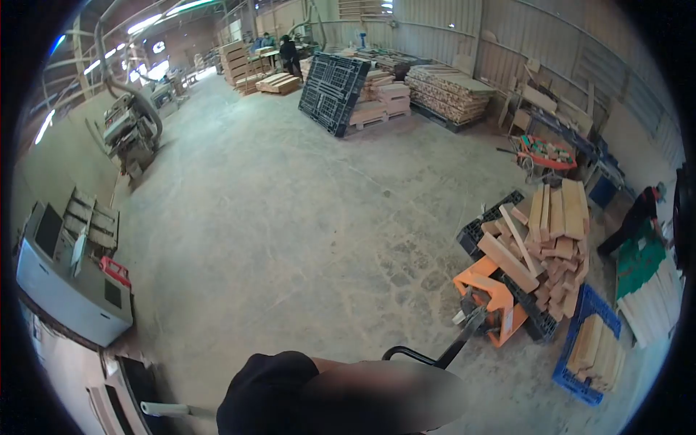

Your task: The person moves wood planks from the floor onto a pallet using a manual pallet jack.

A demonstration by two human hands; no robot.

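Observation:
Neither of my hands can be made out. At the bottom edge a black-clothed part of a body (268,391) shows, with a sliver of bare skin, and a smeared patch hides what lies to its right. Nearest to that patch is the black handle (460,346) of an orange pallet jack (496,293); its loop passes partly behind the blur, so any grip on it is hidden. The jack stands under a black plastic pallet (533,312). On that pallet lies a heaped, uneven load of wooden boards (558,217).
Right of the jack, a blue pallet (589,293) carries planks (598,355); a person (641,217) bends beside green-and-white stacks. An orange wheelbarrow (549,154) stands behind. A black pallet (333,94) leans on wood stacks farther back. A grey cabinet (69,290) is at left. Concrete floor (290,232) stretches between.

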